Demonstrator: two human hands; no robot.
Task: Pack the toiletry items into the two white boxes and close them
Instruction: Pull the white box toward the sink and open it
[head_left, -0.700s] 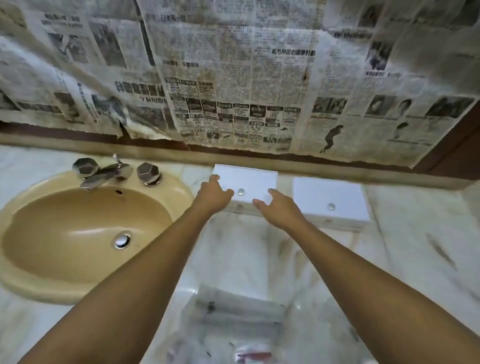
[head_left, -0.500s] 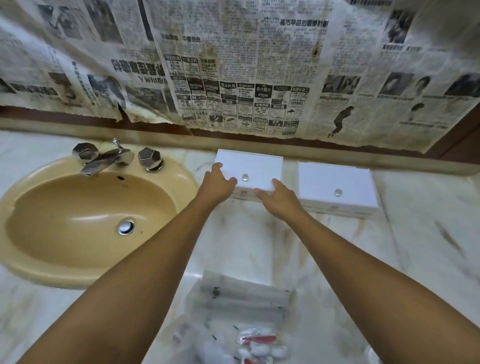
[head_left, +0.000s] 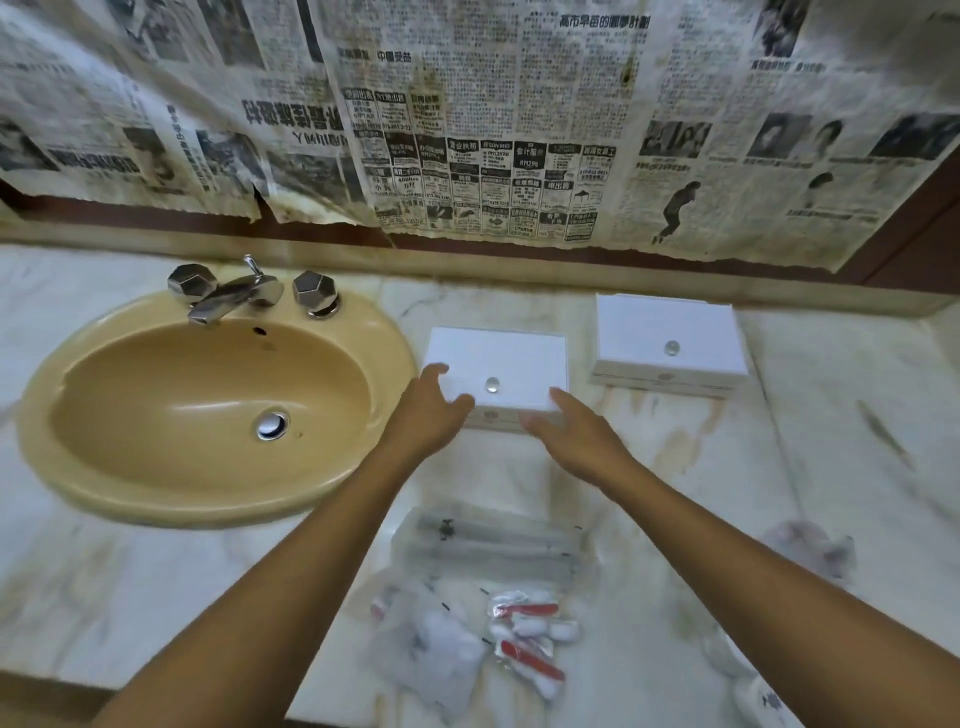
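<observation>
Two hands, left hand (head_left: 428, 415) and right hand (head_left: 576, 439), fingers curled gripping near white box (head_left: 498, 364), lid closed

bathroom, likely home | beige sink (head_left: 208, 415) | chrome faucet (head_left: 234, 296) | marble counter (head_left: 831, 441)
</observation>
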